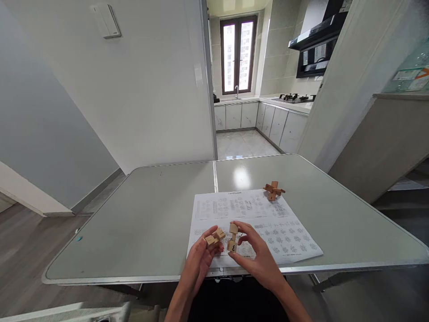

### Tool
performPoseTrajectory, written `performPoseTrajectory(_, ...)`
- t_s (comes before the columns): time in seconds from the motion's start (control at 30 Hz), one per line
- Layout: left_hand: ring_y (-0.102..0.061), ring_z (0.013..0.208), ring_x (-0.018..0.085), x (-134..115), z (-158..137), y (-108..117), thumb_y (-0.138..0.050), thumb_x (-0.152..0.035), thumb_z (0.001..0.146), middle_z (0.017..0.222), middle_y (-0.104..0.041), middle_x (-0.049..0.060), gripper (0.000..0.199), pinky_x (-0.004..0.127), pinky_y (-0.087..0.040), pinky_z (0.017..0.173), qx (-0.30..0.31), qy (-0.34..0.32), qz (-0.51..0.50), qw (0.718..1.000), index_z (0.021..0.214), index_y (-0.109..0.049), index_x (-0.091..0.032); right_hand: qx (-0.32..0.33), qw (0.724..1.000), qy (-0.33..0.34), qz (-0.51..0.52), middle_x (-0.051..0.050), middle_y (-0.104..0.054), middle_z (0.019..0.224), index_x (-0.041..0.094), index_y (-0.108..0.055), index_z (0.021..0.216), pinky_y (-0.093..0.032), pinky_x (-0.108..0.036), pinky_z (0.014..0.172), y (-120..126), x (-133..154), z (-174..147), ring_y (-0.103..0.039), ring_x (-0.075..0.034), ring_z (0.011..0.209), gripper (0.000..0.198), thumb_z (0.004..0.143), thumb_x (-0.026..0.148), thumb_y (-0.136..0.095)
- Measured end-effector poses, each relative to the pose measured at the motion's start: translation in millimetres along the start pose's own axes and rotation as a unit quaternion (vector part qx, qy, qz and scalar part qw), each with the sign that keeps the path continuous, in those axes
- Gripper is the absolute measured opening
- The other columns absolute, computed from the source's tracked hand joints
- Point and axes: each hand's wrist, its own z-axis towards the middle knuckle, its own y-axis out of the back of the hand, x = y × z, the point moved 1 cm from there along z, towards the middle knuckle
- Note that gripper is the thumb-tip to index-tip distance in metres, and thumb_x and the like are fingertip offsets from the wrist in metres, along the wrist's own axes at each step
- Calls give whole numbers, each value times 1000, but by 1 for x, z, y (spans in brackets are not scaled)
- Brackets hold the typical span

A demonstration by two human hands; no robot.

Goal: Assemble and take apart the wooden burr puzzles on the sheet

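My left hand is closed around light wooden puzzle pieces, whose notched ends stick out above the fingers; how many there are I cannot tell. In my right hand, a single notched wooden puzzle piece stands nearly upright, pinched between thumb and fingers at its two ends. A dark digit that looks like a 3 is marked on its lower block. The two hands are close together but apart, above a printed instruction sheet with rows of small line drawings.
A darker brown interlocked wooden puzzle rests at the sheet's upper right corner. The grey folding table has a metal rim and a centre seam. A small blue bit lies near its left edge. Beyond is a kitchen with a window.
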Motion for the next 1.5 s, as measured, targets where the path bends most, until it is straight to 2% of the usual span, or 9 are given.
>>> performPoseTrajectory(0.17,-65,116,31,-6,-11,-2,-74,-59,88,126,-71,16,67,40,-46,105,47,50,30,997,141,-65,-18,76,996,5,-55,-4,-59,144,35,-49,147,-51,-47,111,4,43,-7,-59,-26,126,69,85,15,-71)
performPoseTrajectory(0.3,-67,117,34,-7,-18,-1,-79,-62,82,125,-71,17,77,40,-51,97,86,75,44,993,144,-62,-19,154,985,34,-75,-3,-57,146,37,-49,148,-50,-41,115,8,71,-6,-54,-24,136,71,86,8,-69)
performPoseTrajectory(0.57,-67,115,35,-9,-18,-8,-82,-66,76,125,-71,15,87,42,-53,95,121,81,115,983,146,-59,-20,191,963,90,-165,-3,-56,147,39,-39,155,-56,-37,108,10,84,-12,-57,-23,133,86,84,1,-68)
performPoseTrajectory(0.8,-65,117,32,-5,-35,-20,-59,-58,98,121,-75,11,51,44,-47,107,45,84,201,975,131,-71,-21,149,970,79,-176,-6,-61,138,37,-43,152,-64,-43,97,5,70,-15,-68,-27,117,76,87,5,-63)
performPoseTrajectory(0.9,-64,117,31,-2,-42,-22,-57,-61,98,117,-76,9,50,42,-47,108,-13,73,230,970,124,-75,-22,127,971,92,-180,-7,-62,136,37,-44,152,-64,-47,95,-2,62,-16,-68,-30,117,76,85,6,-63)
performPoseTrajectory(1.03,-66,110,31,-2,-43,-29,-59,-58,98,109,-76,8,46,42,-49,105,1,72,263,962,117,-75,-19,99,972,107,-184,-8,-64,133,36,-46,151,-65,-47,92,-14,57,-16,-68,-31,116,77,83,4,-64)
performPoseTrajectory(1.2,-63,119,30,-6,-39,-29,-58,-57,99,123,-72,8,45,42,-44,110,-49,59,270,960,128,-64,-23,115,980,71,-149,-7,-58,144,39,-36,157,-59,-49,104,-17,51,-11,-62,-30,129,86,85,9,-73)
performPoseTrajectory(1.4,-72,97,28,-13,-27,-5,-59,-63,96,100,-78,9,48,42,-49,100,-75,41,269,959,117,-59,-20,22,991,4,-135,-8,-60,138,32,-49,142,-61,-46,100,-12,17,-2,-65,-27,122,40,103,30,-57)
performPoseTrajectory(1.5,-71,87,26,-18,-22,3,-60,-64,94,88,-77,6,47,39,-50,93,-96,21,307,946,110,-60,-20,4,985,-3,-172,-9,-59,137,30,-51,139,-62,-46,97,-17,-3,4,-65,-28,121,38,102,26,-57)
